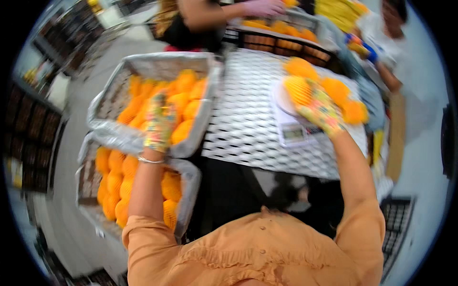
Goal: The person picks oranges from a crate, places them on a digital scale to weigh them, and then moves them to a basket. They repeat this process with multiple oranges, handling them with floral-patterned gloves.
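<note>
My left hand (160,121), in a flowered glove, rests over the orange net-wrapped fruit (184,102) in the upper lined crate (209,118); whether its fingers grip one is blurred. My right hand (320,105), gloved alike, has its fingers around a net-wrapped fruit (297,90) at the plate of a white digital scale (293,134). More wrapped fruit (336,91) lies just behind and to the right of that hand. The scale stands on a table covered with white padded netting (243,107).
A second lined crate (189,193) of wrapped fruit stands below the first. Beyond the table's covering is a dark crate (286,44) of fruit, with a co-worker's pink-gloved hand (264,8) over it. Another person (383,46) in blue gloves is at the upper right. Stacked crates (30,136) stand far left.
</note>
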`<action>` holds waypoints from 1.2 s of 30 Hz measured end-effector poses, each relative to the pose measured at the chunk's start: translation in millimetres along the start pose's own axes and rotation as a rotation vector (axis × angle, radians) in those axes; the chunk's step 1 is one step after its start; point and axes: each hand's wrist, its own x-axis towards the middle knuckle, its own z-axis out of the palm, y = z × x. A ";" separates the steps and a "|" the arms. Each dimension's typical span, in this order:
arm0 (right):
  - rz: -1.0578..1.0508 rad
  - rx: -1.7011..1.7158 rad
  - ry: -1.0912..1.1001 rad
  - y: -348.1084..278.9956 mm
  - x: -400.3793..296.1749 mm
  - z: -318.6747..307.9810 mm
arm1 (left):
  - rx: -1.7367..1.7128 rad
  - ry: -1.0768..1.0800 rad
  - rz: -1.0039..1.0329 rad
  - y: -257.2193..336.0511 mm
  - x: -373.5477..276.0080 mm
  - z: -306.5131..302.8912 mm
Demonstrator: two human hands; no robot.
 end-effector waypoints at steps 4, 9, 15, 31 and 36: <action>-0.341 0.293 0.324 -5.0 -17.2 36.7 | -0.950 -0.541 -0.532 99.8 -14.0 -1.5; -0.679 0.301 0.435 -92.6 -39.5 63.5 | -1.408 -0.343 -0.607 181.4 -32.0 20.0; -0.659 0.420 0.200 -44.0 -33.2 31.8 | -1.220 -0.196 -0.551 78.3 37.4 -20.1; -0.124 0.254 0.308 105.9 -29.7 22.7 | -0.138 -0.481 -0.894 -333.0 83.5 134.2; -0.097 0.093 0.264 84.0 63.3 3.7 | 0.215 -0.319 -0.904 -185.7 118.1 109.6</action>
